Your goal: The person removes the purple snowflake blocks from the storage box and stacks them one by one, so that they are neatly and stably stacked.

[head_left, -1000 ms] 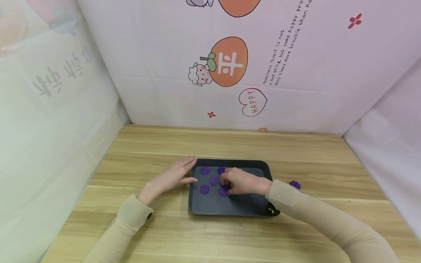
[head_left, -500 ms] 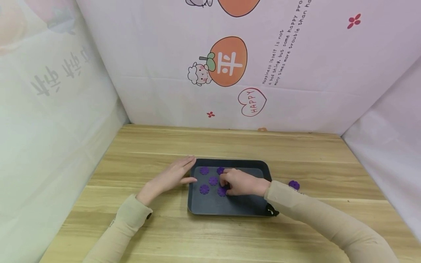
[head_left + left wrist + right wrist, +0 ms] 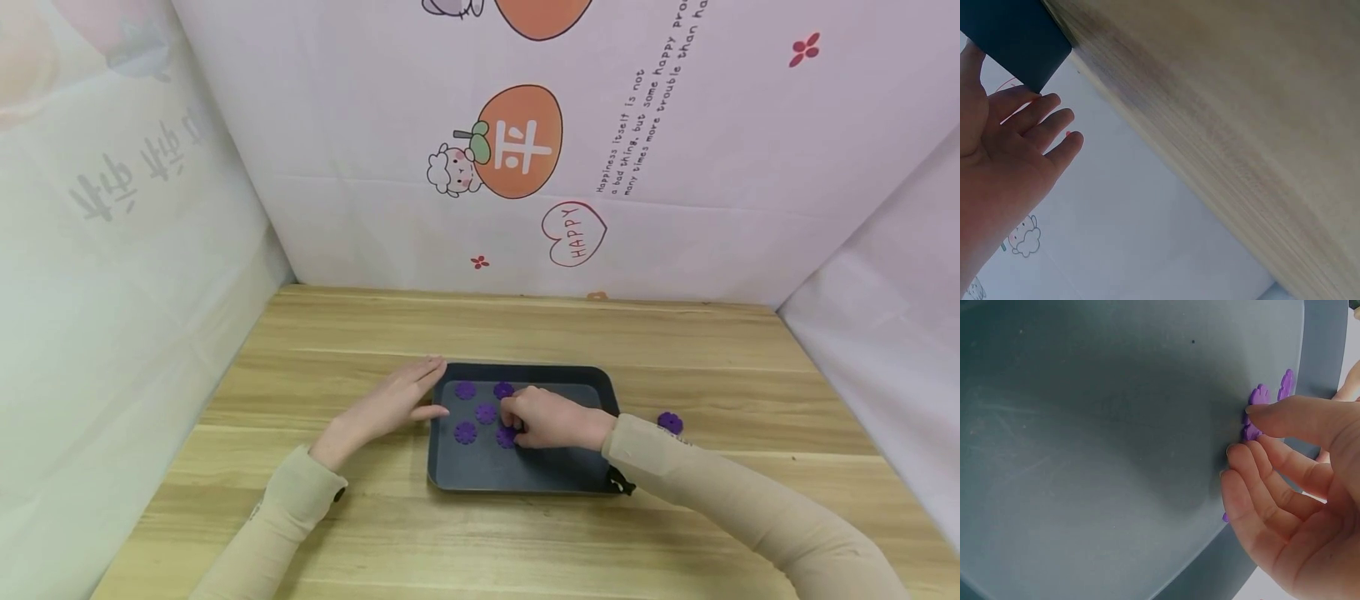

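A dark grey rectangular tray [image 3: 487, 477] holds several purple flower-shaped discs, such as one disc [image 3: 486, 412] in the middle of the group. My right hand [image 3: 553, 419] is over the tray with curled fingers. In the right wrist view, its thumb and fingers [image 3: 1285, 447] pinch a purple disc [image 3: 1260, 395] low against the tray floor. Another disc [image 3: 1285, 384] stands out beyond the thumb. My left hand [image 3: 386, 404] rests at the tray's left rim, fingers straight and thumb apart. In the left wrist view, its fingers touch the tray's outer wall [image 3: 1016, 37].
One more purple disc [image 3: 670, 422] lies on the wooden table [image 3: 360, 533] right of the tray, beside the right sleeve. A small black object [image 3: 619, 481] shows at the tray's near right corner. Printed white cloth [image 3: 375, 225] walls in the back and sides.
Both hands stay nearly in place. The right hand keeps at the same disc, and the discs in the tray look unmoved; the whole view shifts very slightly.
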A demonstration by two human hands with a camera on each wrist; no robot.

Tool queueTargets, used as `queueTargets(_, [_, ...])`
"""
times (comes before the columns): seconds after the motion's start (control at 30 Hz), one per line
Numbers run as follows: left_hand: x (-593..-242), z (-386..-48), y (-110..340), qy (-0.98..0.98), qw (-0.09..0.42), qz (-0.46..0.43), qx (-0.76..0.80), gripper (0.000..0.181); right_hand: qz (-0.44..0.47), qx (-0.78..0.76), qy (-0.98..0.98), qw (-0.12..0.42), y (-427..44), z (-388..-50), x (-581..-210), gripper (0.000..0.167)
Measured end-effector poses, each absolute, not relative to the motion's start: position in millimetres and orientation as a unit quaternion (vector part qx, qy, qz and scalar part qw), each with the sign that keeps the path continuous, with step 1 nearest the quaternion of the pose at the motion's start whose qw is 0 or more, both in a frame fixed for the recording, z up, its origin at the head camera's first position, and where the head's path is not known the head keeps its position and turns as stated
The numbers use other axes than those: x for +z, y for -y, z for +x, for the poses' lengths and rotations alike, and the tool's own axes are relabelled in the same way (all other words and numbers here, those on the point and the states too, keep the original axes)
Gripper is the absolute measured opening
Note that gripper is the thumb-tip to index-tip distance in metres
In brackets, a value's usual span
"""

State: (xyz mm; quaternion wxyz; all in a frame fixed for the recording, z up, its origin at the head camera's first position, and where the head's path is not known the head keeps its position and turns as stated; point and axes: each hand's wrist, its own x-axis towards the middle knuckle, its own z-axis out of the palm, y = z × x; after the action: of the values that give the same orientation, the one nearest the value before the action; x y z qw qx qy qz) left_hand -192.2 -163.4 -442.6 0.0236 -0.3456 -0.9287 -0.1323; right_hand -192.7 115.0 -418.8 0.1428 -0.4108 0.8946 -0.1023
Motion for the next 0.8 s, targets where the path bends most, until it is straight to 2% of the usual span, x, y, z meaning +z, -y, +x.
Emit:
queueTargets(0.5, [-441.7, -193.1, 163.2, 0.924, 0.041, -0.357, -0.129, 0.075, -0.416, -0.130, -0.887, 0.150, -120.3, -196.1, -417.4, 0.014])
queueTargets(0.8, [-439.8, -191.6, 163.0, 0.926, 0.030, -0.352, -0.134, 0.074, -0.417, -0.137, -0.888, 0.136, -131.4, -198.5, -413.0, 0.014])
